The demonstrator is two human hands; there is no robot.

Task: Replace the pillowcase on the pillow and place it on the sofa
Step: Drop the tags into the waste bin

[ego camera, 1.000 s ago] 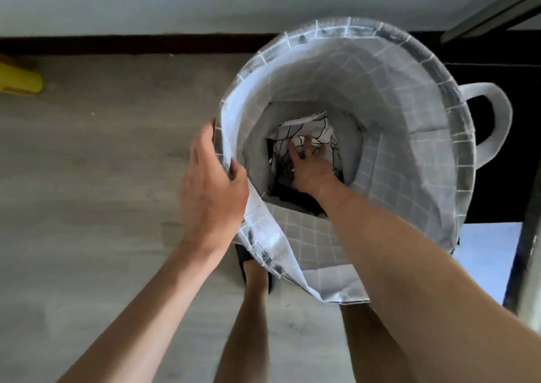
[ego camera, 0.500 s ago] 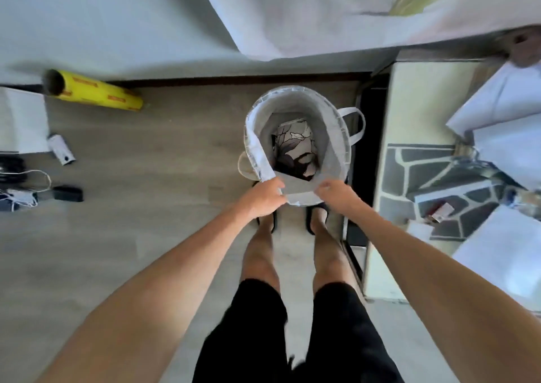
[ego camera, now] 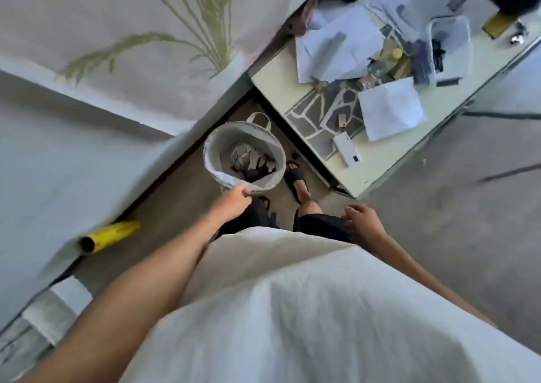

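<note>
Basket [ego camera: 273, 148] sits on floor w/ patterned pillowcase [ego camera: 248, 160] inside. Left hand [ego camera: 234, 199] pinches near rim, prob. to steady or shift it. Right hand [ego camera: 361, 217] hangs relaxed, holding nothing.

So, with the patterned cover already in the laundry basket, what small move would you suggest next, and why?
Probably let go of the basket rim: the left hand pinches the laundry basket, where the patterned cover lies, while the right hand holds nothing.
</note>
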